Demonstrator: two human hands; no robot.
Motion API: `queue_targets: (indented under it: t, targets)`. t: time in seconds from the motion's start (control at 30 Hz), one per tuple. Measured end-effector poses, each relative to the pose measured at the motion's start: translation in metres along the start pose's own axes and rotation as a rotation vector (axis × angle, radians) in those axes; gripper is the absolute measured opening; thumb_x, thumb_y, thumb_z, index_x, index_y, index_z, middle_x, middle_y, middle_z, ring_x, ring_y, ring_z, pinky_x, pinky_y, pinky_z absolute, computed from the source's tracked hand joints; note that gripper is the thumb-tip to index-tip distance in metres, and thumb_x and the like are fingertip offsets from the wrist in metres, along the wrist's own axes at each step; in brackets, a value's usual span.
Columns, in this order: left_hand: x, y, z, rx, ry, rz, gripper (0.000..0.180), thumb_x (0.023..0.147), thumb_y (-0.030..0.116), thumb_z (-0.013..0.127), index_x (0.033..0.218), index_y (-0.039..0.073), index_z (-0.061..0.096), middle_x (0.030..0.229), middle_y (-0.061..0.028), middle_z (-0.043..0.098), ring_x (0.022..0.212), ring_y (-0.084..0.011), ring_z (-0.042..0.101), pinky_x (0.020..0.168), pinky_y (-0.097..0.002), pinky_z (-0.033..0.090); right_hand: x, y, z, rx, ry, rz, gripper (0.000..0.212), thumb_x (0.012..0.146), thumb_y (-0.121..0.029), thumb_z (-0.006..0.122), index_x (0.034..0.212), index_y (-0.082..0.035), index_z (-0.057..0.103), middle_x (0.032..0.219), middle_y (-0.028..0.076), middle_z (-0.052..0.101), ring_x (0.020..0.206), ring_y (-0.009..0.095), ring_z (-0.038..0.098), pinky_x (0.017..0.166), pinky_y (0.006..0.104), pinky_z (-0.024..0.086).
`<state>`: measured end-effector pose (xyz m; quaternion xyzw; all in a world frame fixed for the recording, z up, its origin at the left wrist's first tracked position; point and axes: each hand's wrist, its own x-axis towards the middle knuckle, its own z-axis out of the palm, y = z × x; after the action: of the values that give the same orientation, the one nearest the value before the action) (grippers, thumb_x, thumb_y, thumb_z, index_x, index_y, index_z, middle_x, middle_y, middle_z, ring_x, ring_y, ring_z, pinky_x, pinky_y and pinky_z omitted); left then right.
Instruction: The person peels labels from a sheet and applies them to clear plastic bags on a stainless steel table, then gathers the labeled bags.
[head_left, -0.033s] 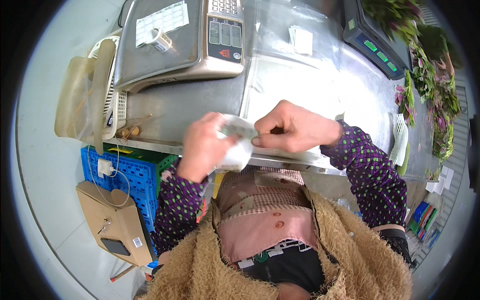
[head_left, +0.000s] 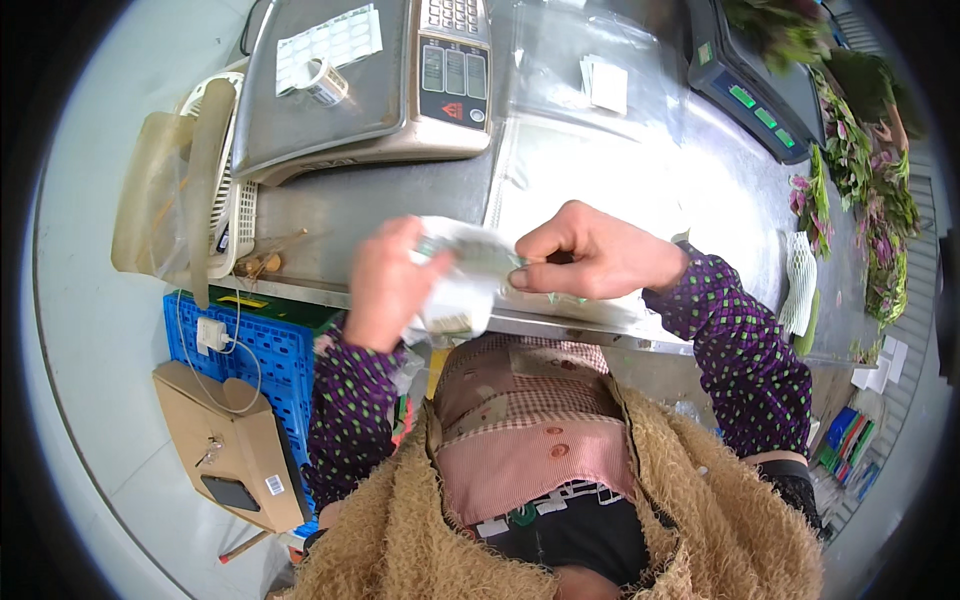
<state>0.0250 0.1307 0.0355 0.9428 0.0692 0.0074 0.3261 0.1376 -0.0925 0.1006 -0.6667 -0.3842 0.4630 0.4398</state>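
Over the front edge of the metal table I hold what looks like a thin whitish plastic bag [head_left: 465,285], partly see-through with green marks; motion blurs it. My left hand [head_left: 388,280] grips its left side, with fingers bent around it and smeared. At its upper right, my right hand [head_left: 600,255] pinches the edge between thumb and forefinger. The bag stretches between both hands. Its lower part hangs near the table rim.
A scale [head_left: 450,110] at the far left carries a sticker sheet [head_left: 345,40] and a label roll [head_left: 327,82]. Another scale [head_left: 745,90] stands far right beside leafy bunches [head_left: 885,220]. A netted vegetable [head_left: 798,285] lies right. A white basket [head_left: 240,215] sits left, above blue crates [head_left: 285,365].
My left hand has shifted slightly left with its side of the bag, widening the gap between my hands. The right hand has barely moved and keeps its pinch.
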Motion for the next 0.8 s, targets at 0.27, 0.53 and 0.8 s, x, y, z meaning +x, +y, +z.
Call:
queue_targets:
  t: [0.27, 0.53, 0.8]
  targets:
    - [0.013, -0.021, -0.015, -0.128, 0.151, 0.068, 0.017, 0.076, 0.016, 0.075, 0.083, 0.003, 0.066, 0.083, -0.0136, 0.065, 0.071, -0.0328, 0.064, 0.061, -0.0395, 0.049, 0.014, 0.009, 0.002, 0.174, 0.057, 0.049, 0.035, 0.096, -0.026, 0.060, 0.069, -0.003, 0.059, 0.056, -0.005, 0.047, 0.054, 0.004, 0.041, 0.051, 0.0251, 0.035]
    - [0.005, 0.001, -0.003, 0.267, 0.207, 0.092, 0.029, 0.081, 0.021, 0.069, 0.104, 0.010, 0.056, 0.098, -0.0123, 0.062, 0.074, -0.0349, 0.065, 0.061, -0.0466, 0.050, 0.027, -0.006, 0.015, 0.435, -0.062, 0.024, 0.030, 0.096, -0.024, 0.059, 0.075, -0.004, 0.065, 0.060, -0.005, 0.054, 0.056, 0.004, 0.049, 0.054, 0.0231, 0.041]
    - [0.010, 0.035, 0.010, 0.246, 0.057, 0.090, 0.020, 0.080, 0.014, 0.066, 0.092, 0.005, 0.053, 0.089, -0.0133, 0.060, 0.075, -0.0375, 0.064, 0.060, -0.0472, 0.049, 0.035, -0.001, 0.038, 0.081, 0.169, 0.098, 0.045, 0.091, -0.026, 0.068, 0.057, -0.002, 0.052, 0.050, -0.004, 0.038, 0.052, 0.006, 0.031, 0.049, 0.0277, 0.028]
